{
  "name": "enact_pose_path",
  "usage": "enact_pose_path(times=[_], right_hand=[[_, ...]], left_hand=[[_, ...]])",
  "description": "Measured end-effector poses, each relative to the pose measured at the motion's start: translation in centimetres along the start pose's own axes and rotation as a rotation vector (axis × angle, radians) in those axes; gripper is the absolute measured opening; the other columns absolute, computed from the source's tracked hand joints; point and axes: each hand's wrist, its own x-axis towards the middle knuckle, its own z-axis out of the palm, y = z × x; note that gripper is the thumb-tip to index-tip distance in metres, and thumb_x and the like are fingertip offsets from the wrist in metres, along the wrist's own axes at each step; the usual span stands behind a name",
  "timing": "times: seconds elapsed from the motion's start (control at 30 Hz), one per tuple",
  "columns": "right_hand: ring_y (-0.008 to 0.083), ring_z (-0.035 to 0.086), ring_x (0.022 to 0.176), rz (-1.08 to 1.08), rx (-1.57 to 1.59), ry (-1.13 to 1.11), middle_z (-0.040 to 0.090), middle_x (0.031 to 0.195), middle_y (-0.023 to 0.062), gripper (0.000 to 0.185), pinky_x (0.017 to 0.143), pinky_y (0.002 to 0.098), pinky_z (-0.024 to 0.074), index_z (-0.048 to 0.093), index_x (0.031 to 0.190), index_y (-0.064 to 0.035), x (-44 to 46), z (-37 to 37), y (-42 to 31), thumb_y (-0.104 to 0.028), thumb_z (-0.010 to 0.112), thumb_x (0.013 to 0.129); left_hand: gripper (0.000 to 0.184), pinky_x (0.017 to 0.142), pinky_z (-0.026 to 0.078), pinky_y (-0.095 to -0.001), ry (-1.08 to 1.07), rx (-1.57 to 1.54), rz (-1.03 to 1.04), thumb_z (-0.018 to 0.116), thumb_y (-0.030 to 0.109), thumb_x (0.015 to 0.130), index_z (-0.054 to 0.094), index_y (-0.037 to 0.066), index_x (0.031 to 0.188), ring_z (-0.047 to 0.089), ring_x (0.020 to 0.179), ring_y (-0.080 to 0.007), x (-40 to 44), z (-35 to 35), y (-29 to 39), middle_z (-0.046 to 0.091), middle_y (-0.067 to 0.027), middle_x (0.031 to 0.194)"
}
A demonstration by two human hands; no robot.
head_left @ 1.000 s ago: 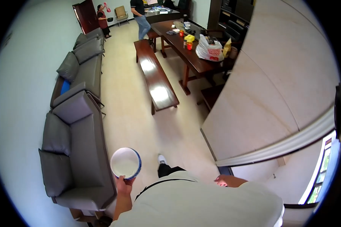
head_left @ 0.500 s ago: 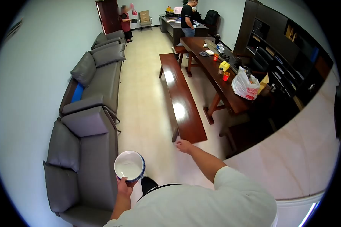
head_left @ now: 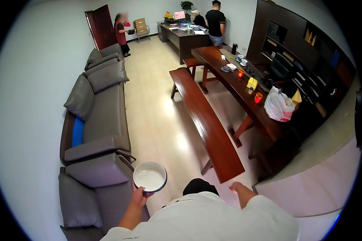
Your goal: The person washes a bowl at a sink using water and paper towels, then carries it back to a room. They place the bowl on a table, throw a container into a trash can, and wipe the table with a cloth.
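A round bowl (head_left: 151, 176), white inside with a blue pattern on its outer wall, is held upright at its near rim by my left hand (head_left: 139, 197). The thumb lies over the rim; the other fingers are mostly hidden beneath. A little clear liquid seems to lie in the bottom of the bowl. My right hand (head_left: 239, 190) hangs by my right side, just beyond the near end of the wooden bench (head_left: 207, 124). Its fingers look loosely bent and slightly apart, with nothing visible in them.
Grey sofas (head_left: 106, 116) line the left wall. On the right, a wooden table (head_left: 229, 86) carries a white plastic bag (head_left: 278, 105), orange cups (head_left: 258, 97) and a yellow packet (head_left: 251, 83). Several people are farther back, one standing near a desk (head_left: 185, 36), one by the door (head_left: 101, 27).
I have moved forward, and the bench and table now appear nearer. The bowl stays in my left hand. My right hand has swung back toward my body. The standing person has turned away.
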Motion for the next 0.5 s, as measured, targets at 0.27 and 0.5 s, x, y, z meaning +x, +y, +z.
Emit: enact_pose_path(times=[0.27,0.5], right_hand=[[0.0302,0.073,0.092,0.325,0.858,-0.264,0.075,0.110,0.0160,0.046,0.085,0.0457,0.0560,0.074,0.112,-0.0023,-1.9,-5.8,-2.5,-0.038,0.046,0.106],[0.0302,0.071,0.091,0.085,0.466,-0.162,0.075,0.103,0.0195,0.053,0.081,0.0425,0.0558,0.075,0.108,0.0018,5.0,-37.0,-10.4,-0.044,0.048,0.107]], left_hand=[[0.081,0.084,0.062,-0.0593,-0.032,0.011,-0.081,0.049,0.001,0.084,0.027,0.032,0.155,0.062,0.123,-0.0402,20.4,5.3,7.9,0.049,-0.0138,0.147],[0.083,0.088,0.059,-0.0647,0.027,0.042,-0.030,0.051,0.004,0.082,0.028,0.033,0.155,0.060,0.124,-0.0424,36.5,13.8,15.1,0.048,-0.0149,0.147]])
